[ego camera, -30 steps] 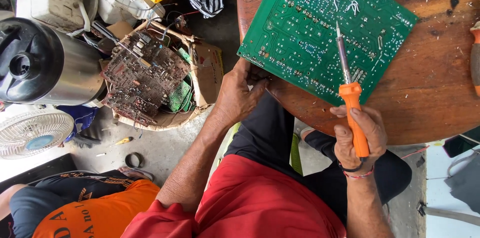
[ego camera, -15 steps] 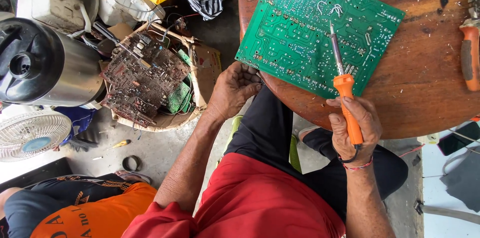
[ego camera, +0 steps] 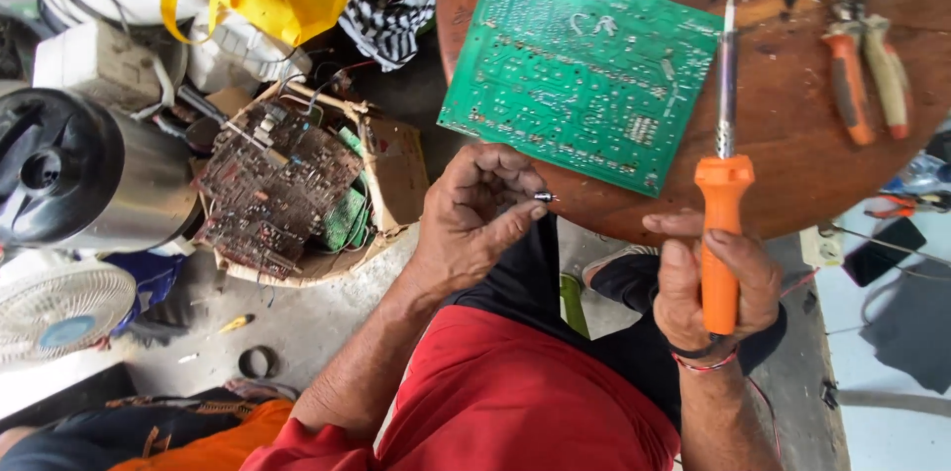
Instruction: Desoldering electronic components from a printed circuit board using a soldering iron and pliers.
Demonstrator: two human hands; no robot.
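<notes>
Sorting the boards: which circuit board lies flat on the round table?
The big green circuit board, solder side up, on the wooden table; the brown boards are piled in a cardboard box.

Red shirt (ego camera: 515, 402), black trousers (ego camera: 525, 273), wristbands (ego camera: 698, 357)

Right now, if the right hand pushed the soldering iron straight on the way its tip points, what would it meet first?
The right hand holds the soldering iron tip-up over the round wooden table. Straight ahead looks free, beside the green circuit board, though height is unclear.

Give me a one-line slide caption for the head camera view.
Right hand grips an orange-handled soldering iron beside a green circuit board; left hand pinches a small component.
</notes>
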